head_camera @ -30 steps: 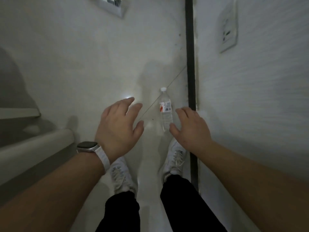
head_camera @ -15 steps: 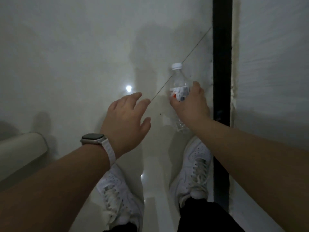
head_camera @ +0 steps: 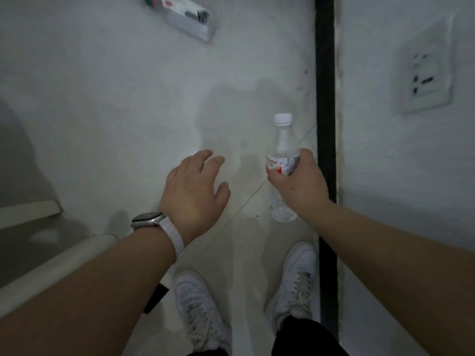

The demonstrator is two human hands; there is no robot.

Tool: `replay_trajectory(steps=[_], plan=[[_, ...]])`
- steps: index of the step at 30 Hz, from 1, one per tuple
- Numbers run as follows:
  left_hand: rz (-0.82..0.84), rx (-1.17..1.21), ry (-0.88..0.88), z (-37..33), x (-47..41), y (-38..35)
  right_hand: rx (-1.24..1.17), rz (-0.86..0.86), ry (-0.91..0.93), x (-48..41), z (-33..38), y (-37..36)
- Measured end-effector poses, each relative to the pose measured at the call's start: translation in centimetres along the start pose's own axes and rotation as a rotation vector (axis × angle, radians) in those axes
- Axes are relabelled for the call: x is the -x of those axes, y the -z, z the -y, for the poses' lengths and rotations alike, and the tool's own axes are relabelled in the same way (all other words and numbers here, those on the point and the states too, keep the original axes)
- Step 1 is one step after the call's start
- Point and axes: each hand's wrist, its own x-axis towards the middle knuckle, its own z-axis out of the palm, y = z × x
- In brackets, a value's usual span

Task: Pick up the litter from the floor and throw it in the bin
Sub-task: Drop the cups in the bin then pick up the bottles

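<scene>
A clear plastic bottle (head_camera: pixel 281 140) with a white cap and a red and white label is in my right hand (head_camera: pixel 299 185), which grips it round the middle above the pale floor. Its cap points away from me and its base shows below my hand. My left hand (head_camera: pixel 192 191), with a watch on the wrist, hovers to the left of the bottle with loosely spread fingers and holds nothing. A flat white pack (head_camera: pixel 185 18) with dark print lies on the floor at the top of the view. No bin is in view.
A black skirting strip (head_camera: pixel 325 98) runs along the wall on the right, which carries a white socket plate (head_camera: pixel 426 75). A pale rounded edge (head_camera: pixel 51 268) and a grey surface sit at the lower left. My white shoes (head_camera: pixel 200 304) stand below my hands.
My right hand reached the bottle, closed round it and lifted it off the floor. The view has drawn back, so the pack and the socket show again. My left hand stayed open.
</scene>
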Motion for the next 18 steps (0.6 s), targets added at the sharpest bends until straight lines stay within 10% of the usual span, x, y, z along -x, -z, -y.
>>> replay_trajectory(steps=[18], plan=[[-0.126, 0.282, 0.37, -1.2, -16.8, 13.1, -0.122, 0.069, 0.159, -8.0, 20.5, 7.1]])
